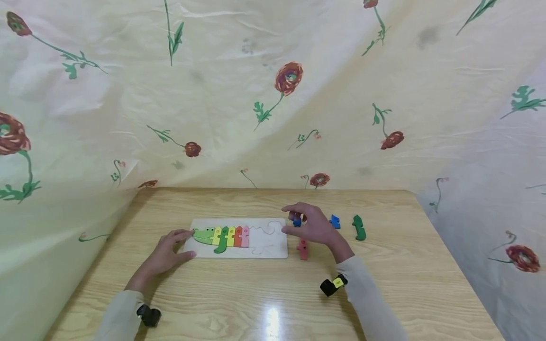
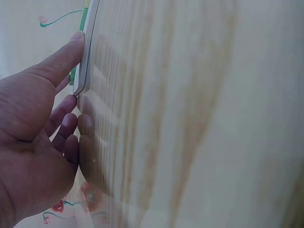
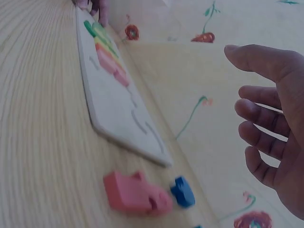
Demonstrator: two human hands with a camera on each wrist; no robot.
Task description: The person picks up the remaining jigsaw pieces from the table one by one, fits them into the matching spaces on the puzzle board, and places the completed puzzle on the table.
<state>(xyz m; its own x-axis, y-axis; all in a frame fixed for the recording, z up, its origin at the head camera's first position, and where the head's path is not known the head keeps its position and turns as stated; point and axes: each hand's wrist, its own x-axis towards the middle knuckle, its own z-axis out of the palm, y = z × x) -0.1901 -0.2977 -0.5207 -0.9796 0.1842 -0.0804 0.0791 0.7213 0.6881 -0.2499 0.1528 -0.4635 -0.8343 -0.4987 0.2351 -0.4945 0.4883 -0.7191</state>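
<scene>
A white puzzle board lies on the table. Its left part bears a green crocodile head and a row of yellow, green, orange and pink pieces; the right part shows only drawn outlines. My left hand touches the board's left end, the thumb on its near corner, the fingers loosely bent. Above the right end hovers my right hand, fingers spread and holding nothing. Beneath and beside it lie a blue puzzle piece, partly hidden by the hand in the head view, and a pink puzzle piece.
Farther right on the wooden table lie another blue piece and a long green piece. A flower-patterned cloth hangs behind the table and along its sides.
</scene>
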